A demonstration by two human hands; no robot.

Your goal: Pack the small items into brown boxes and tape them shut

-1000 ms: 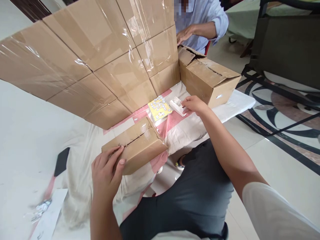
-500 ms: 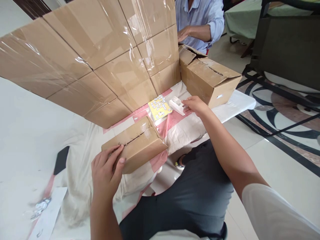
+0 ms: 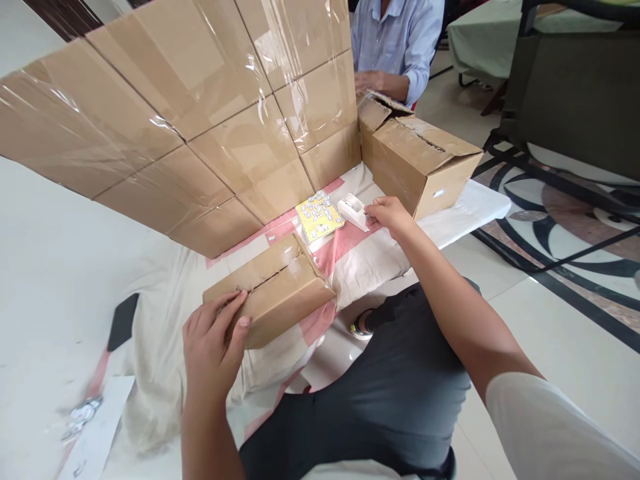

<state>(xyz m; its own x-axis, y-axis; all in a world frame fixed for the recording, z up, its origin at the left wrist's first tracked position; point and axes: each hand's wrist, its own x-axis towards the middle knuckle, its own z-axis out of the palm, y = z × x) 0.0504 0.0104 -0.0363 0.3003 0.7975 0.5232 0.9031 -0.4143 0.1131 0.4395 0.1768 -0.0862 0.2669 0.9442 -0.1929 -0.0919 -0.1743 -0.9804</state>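
My left hand (image 3: pixel 213 333) lies over the near left end of a small taped cardboard box (image 3: pixel 280 283), fingertips on its top by the seam and thumb apart on its side. My right hand (image 3: pixel 393 215) has its fingers pinched together at the right edge of a white tape dispenser (image 3: pixel 354 211). What sits between those fingertips is too small to make out. Just left of the dispenser lies a yellow sheet (image 3: pixel 320 217) with many small white labels or stickers on it.
A tall wall of taped cardboard (image 3: pixel 225 120) stands behind. A larger cardboard box (image 3: pixel 425 150) sits at the right end of the cloth-covered table (image 3: pixel 367 267). Beyond it is another person (image 3: pixel 395 47). A dark flat object (image 3: pixel 123 321) and white paper (image 3: pixel 100 423) lie at left.
My right hand has shifted slightly right and its fingers have drawn closer at the dispenser's edge. The other person's hand has lowered behind the cardboard. My left hand stays put.
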